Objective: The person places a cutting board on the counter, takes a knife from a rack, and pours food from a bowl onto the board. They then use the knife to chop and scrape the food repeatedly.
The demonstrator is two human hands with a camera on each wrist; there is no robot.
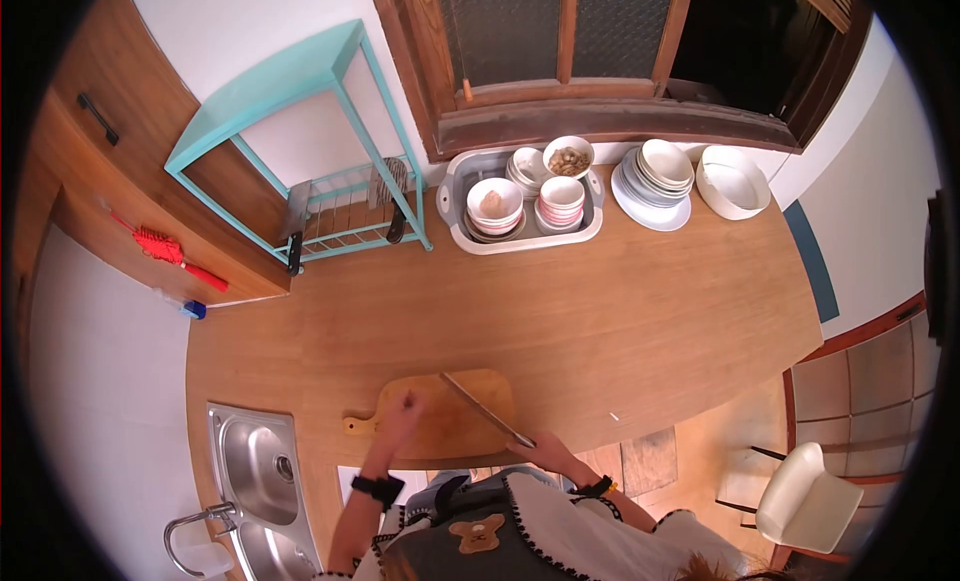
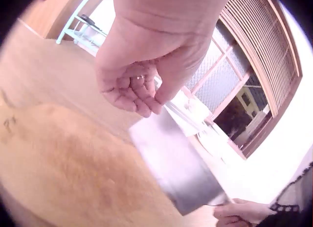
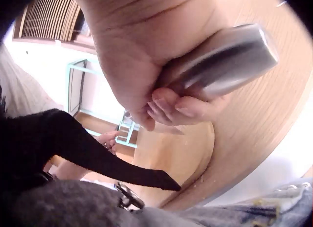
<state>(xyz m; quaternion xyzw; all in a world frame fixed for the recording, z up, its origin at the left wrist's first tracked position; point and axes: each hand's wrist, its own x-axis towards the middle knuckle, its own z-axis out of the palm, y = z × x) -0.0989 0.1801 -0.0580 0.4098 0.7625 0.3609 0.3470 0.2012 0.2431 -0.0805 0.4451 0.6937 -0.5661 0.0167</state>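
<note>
My right hand (image 1: 543,455) grips the metal handle (image 3: 234,60) of a cleaver, whose blade (image 1: 475,405) slants up and left over a wooden cutting board (image 1: 455,421). The broad flat side of the cleaver blade (image 2: 173,161) shows in the left wrist view. My left hand (image 1: 402,418) is over the left part of the board, apart from the blade in the head view. Its fingers (image 2: 134,95) are loosely curled, thumb near the fingertips, with nothing visible in them. The board's handle (image 1: 358,425) points left.
A steel sink (image 1: 250,421) with a tap (image 1: 200,521) is at the left. Toward the back stand a turquoise rack (image 1: 270,81) with knives, a grey-white basin (image 1: 520,245) of bowls, stacked plates (image 1: 650,219) and a white bowl (image 1: 733,196). A cream chair (image 1: 812,501) is at the right.
</note>
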